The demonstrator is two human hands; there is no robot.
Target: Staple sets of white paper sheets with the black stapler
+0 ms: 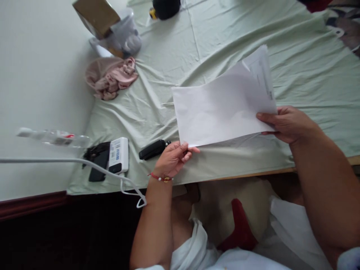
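A stack of white paper sheets is held above the green cloth, its far right corner fanned and showing faint print. My left hand pinches the near left corner between thumb and fingers; a red string bracelet circles that wrist. At the right edge, my right hand grips the sheets, thumb on top and fingers underneath. A black cylindrical object lies on the cloth just left of my left hand.
The green cloth covers the table. At left are a white power bank with a cable, a dark phone, a clear bottle and pink fabric. A cardboard box sits on a plastic container.
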